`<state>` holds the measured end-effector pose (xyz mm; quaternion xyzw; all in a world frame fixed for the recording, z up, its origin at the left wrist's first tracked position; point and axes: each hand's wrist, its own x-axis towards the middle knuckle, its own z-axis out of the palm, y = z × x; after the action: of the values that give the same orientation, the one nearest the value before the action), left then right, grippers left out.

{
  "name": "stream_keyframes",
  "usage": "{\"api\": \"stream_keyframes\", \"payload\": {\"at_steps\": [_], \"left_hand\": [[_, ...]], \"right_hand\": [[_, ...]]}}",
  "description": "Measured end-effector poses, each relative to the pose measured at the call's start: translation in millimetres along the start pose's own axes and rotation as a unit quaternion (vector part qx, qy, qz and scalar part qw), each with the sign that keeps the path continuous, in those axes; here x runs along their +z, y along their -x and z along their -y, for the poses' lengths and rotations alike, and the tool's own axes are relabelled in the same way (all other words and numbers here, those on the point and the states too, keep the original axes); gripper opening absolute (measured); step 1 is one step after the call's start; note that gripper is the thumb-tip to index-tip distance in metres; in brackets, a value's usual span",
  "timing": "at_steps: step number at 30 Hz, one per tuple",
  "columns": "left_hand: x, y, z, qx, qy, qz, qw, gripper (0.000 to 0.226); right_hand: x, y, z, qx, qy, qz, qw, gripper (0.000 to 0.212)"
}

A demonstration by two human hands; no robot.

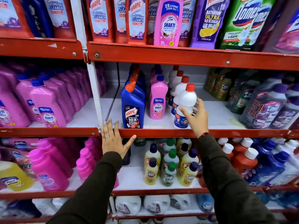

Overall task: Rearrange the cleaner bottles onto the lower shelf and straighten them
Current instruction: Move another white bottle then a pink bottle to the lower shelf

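- Right hand (pixel 196 118) is up at the middle shelf (pixel 210 132), its grip wrapped around the front white bottle (pixel 186 102) with the red cap; thumb on the left of the waist, fingers curling round the right side.
- That bottle stands upright at the very front edge of the shelf, heading a row of matching white bottles (pixel 177 84) running back into the bay.
- Left hand (pixel 114 139) lies flat against the red front lip of the same shelf, grip wide and holding nothing, fingers spread, thumb reaching out to the right (a ring shows on one finger).
- Just left of the white row, a pink Shakti bottle (pixel 157 102) fronts its own line; left of that, a blue Harpic bottle (pixel 132 109) with an orange cap leads another, label facing out.
- White shelf floor shows bare either side of these three rows.
- Lower shelf (pixel 145 190), below the hands: small yellow and green bottles (pixel 169 165) with dark caps cluster in the middle, orange-red bottles (pixel 242 157) with white caps to their right, hot-pink bottles (pixel 48 165) over to the left.
- Both sleeves are dark, reaching up from the bottom of the view.
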<state>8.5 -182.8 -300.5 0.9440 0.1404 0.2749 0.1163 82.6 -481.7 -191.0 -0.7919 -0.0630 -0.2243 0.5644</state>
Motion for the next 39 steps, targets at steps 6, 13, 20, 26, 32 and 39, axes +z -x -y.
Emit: {"api": "stream_keyframes", "payload": {"at_steps": [6,13,20,26,32,39], "left_hand": [[-13,1,2,0.007,0.026,0.017,0.999,0.091],[-49,-3,-15,0.061,0.05,-0.082,0.993,0.062],[-100,-48,-46,0.131,0.058,-0.145,0.979,0.061],[-154,-97,-69,0.177,0.065,-0.228,0.955,0.059],[-190,-143,-74,0.192,0.048,-0.264,0.944,0.065],[-187,-159,-70,0.179,0.023,-0.248,0.952,0.067]], "right_hand": [[5,12,7,-0.017,0.063,-0.029,0.997,0.083],[27,33,33,-0.152,0.205,-0.103,0.961,0.068],[57,31,91,-0.25,0.219,-0.102,0.937,0.061],[60,2,158,-0.293,0.188,-0.136,0.927,0.062],[47,-42,221,-0.263,0.159,-0.193,0.932,0.071],[56,-65,261,-0.186,0.187,-0.17,0.95,0.11]]}}
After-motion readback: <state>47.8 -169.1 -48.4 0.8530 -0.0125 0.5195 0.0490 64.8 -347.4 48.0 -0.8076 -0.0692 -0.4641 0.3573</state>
